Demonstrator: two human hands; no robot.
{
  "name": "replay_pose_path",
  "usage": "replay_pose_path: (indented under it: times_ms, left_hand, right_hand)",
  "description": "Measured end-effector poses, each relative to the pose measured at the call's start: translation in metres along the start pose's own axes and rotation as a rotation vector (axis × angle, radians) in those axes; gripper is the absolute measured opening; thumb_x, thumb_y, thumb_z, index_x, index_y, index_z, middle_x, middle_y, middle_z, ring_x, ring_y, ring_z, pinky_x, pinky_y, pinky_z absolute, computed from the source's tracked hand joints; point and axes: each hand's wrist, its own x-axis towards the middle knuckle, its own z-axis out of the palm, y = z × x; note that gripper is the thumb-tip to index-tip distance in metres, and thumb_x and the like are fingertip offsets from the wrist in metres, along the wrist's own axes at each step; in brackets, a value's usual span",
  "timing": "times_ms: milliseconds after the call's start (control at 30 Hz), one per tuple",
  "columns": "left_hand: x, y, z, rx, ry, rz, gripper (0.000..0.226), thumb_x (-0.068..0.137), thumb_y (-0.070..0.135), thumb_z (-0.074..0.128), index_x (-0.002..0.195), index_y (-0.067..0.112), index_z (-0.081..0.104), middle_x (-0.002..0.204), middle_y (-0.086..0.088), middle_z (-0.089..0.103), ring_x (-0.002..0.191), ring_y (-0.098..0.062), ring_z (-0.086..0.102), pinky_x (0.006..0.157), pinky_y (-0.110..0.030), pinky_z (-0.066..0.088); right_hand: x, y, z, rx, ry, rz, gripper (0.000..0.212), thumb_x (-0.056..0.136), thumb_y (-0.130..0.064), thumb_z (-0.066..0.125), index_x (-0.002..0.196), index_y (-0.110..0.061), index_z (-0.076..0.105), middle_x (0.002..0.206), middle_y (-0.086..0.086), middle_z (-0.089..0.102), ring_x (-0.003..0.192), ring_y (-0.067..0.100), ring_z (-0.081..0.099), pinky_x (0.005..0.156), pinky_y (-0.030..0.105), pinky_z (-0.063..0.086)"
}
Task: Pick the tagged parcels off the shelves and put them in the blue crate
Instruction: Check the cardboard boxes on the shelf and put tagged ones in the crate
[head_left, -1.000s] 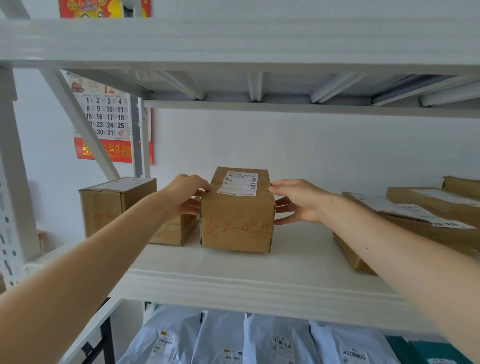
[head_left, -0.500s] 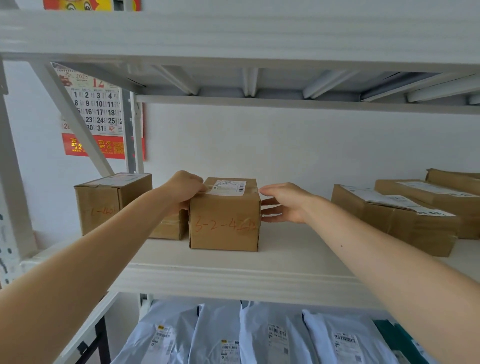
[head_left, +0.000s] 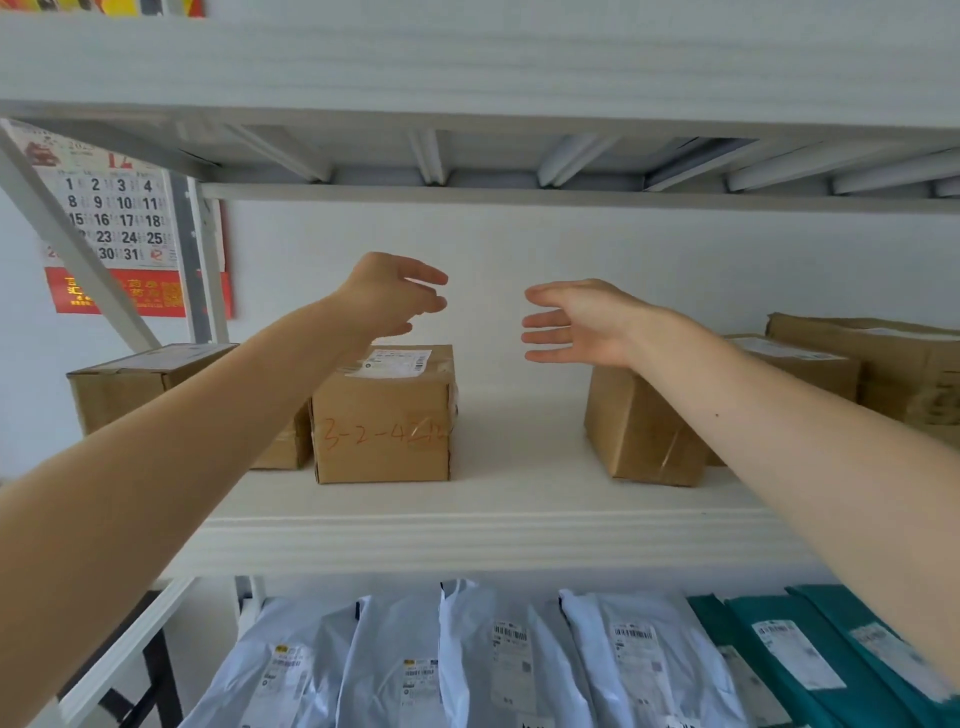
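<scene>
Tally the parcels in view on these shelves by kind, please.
Brown boxes: 5 visible
Grey bags: 4
Teal bags: 3, cut off at the right edge
Total: 12

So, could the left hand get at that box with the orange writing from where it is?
Probably yes. The left hand hangs open just above the box with the orange writing, nothing between them. A smaller box crowds its left side, so a grip from the top looks easier.

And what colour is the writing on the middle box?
The writing is orange, clearest in the head view.
</scene>
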Motion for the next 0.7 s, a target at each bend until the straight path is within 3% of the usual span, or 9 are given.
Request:
replay_pose_path:
  times_ms: [267,400,567,700]
  left_hand:
    - [-0.007,0.049,0.069,-0.056,-0.057,0.071,0.025,0.090,0.006,0.058,0.111,0.016,0.066,0.113,-0.009,0.066,0.108,-0.020,0.062,0.094,-0.035,0.052]
    - [-0.007,0.059,0.101,-0.109,-0.040,0.073,0.023,0.091,0.005,0.057,0.106,0.018,0.067,0.112,-0.008,0.067,0.105,-0.018,0.063,0.086,-0.029,0.054]
    - [-0.003,0.064,0.136,-0.086,-0.083,0.002,0.019,0.091,0.009,0.060,0.106,0.020,0.066,0.112,-0.004,0.065,0.104,-0.018,0.062,0.083,-0.029,0.053]
    - [-0.004,0.060,0.158,-0.072,-0.116,-0.105,0.019,0.091,0.012,0.061,0.109,0.020,0.063,0.114,-0.003,0.063,0.105,-0.020,0.060,0.086,-0.035,0.053]
  right_hand:
    - [-0.031,-0.017,-0.072,-0.049,0.040,-0.053,0.030,0.093,-0.019,0.061,0.121,-0.014,0.052,0.125,0.017,0.054,0.109,0.029,0.059,0.078,0.039,0.056]
    - [-0.043,-0.013,-0.111,-0.029,0.074,-0.077,0.025,0.094,-0.020,0.060,0.117,-0.016,0.051,0.125,0.015,0.055,0.109,0.027,0.059,0.086,0.039,0.054]
    - [-0.051,-0.004,-0.152,-0.049,0.080,-0.055,0.015,0.093,-0.020,0.061,0.107,-0.019,0.053,0.126,0.015,0.054,0.113,0.027,0.058,0.094,0.041,0.051]
    - [-0.052,0.010,-0.172,-0.064,0.045,0.008,0.024,0.093,-0.019,0.061,0.115,-0.017,0.051,0.128,0.016,0.053,0.114,0.028,0.057,0.093,0.041,0.051]
